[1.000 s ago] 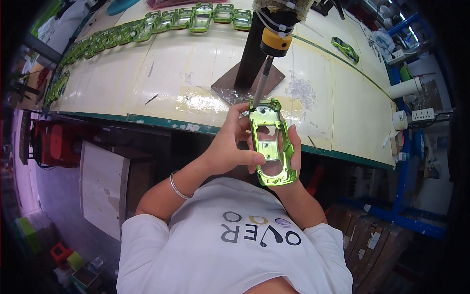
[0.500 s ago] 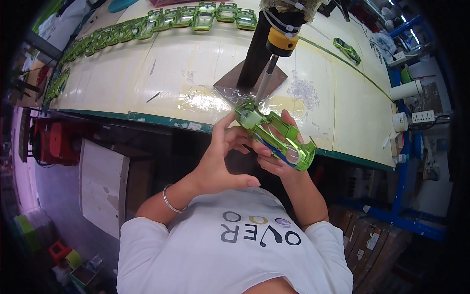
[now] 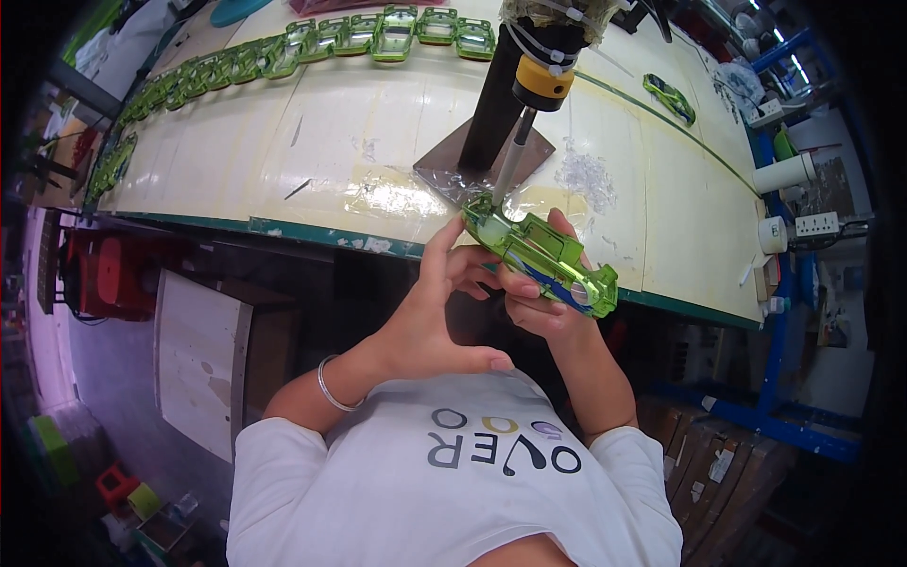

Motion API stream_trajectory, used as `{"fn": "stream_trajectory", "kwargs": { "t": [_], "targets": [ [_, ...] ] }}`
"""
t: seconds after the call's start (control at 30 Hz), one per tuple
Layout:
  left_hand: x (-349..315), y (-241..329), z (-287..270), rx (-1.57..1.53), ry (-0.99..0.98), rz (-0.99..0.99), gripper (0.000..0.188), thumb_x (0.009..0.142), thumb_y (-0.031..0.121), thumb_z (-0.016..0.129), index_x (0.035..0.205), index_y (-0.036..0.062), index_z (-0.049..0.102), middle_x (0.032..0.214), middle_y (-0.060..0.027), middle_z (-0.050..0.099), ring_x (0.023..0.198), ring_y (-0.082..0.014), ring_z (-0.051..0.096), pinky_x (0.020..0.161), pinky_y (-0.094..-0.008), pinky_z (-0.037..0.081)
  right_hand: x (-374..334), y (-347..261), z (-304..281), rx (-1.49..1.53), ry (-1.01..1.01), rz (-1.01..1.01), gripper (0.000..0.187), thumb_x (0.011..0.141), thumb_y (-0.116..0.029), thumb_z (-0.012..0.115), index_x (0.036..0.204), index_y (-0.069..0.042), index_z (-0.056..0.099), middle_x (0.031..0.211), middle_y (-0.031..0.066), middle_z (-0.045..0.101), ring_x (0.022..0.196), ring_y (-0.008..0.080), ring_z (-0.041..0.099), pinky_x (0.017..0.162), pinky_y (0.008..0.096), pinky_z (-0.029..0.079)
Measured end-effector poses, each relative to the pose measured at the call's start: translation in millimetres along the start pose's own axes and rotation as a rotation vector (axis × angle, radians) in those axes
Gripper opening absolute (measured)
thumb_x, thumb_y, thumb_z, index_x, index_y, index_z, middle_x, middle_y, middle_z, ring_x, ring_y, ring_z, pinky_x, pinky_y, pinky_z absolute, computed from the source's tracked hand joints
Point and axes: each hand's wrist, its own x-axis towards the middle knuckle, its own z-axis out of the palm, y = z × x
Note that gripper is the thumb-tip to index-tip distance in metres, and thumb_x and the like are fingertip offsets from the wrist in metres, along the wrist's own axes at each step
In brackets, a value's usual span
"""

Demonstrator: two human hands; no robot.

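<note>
A green plastic toy car shell (image 3: 543, 253) is tilted in front of the table edge, its far left end under the tip of a grey rod. That rod (image 3: 513, 165) hangs from a fixed tool with a yellow collar (image 3: 542, 83). My right hand (image 3: 548, 307) is closed around the shell from below, thumb and fingers on its near side. My left hand (image 3: 430, 317) has its thumb stretched wide apart; its index fingertip touches the shell's far left end, and the other fingers curl beneath. Whether the rod touches the shell is hard to tell.
Several similar green shells (image 3: 392, 33) stand in a curved row along the table's far left. Another green shell (image 3: 669, 98) lies at the far right. A dark post (image 3: 487, 109) rises from a brown base plate (image 3: 439, 156). The table's green edge (image 3: 312, 233) runs before me.
The shell's near end has risen slightly and shifted right, with my right hand following. My left hand has moved a little to the right.
</note>
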Motion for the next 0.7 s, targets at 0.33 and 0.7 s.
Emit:
{"fn": "stream_trajectory", "kwargs": {
  "t": [0.33, 0.7],
  "targets": [
    [2.5, 3.6, -0.6, 0.028, -0.032, 0.008, 0.116, 0.054, 0.026, 0.078, 0.130, 0.0032, -0.007, 0.114, -0.0155, 0.039, 0.101, -0.0231, 0.046, 0.082, -0.0332, 0.038, 1.4, 2.4, 9.0, 0.040, 0.128, -0.096, 0.058, 0.084, -0.048, 0.030, 0.114, 0.001, 0.040, 0.068, 0.0177, 0.047, 0.046, 0.0158, 0.039, 0.027, 0.0221, 0.031],
    [-0.9, 5.5, -2.1, 0.082, -0.094, 0.000, 0.118, 0.056, 0.027, 0.077, 0.129, 0.0027, -0.012, 0.117, -0.0178, 0.036, 0.100, -0.0243, 0.046, 0.084, -0.0349, 0.038, -1.8, 2.7, 4.8, 0.005, 0.094, -0.051, 0.060, 0.084, -0.050, 0.028, 0.112, 0.001, 0.042, 0.066, 0.0202, 0.047, 0.036, 0.0147, 0.035, 0.029, 0.0220, 0.031]
  ]
}}
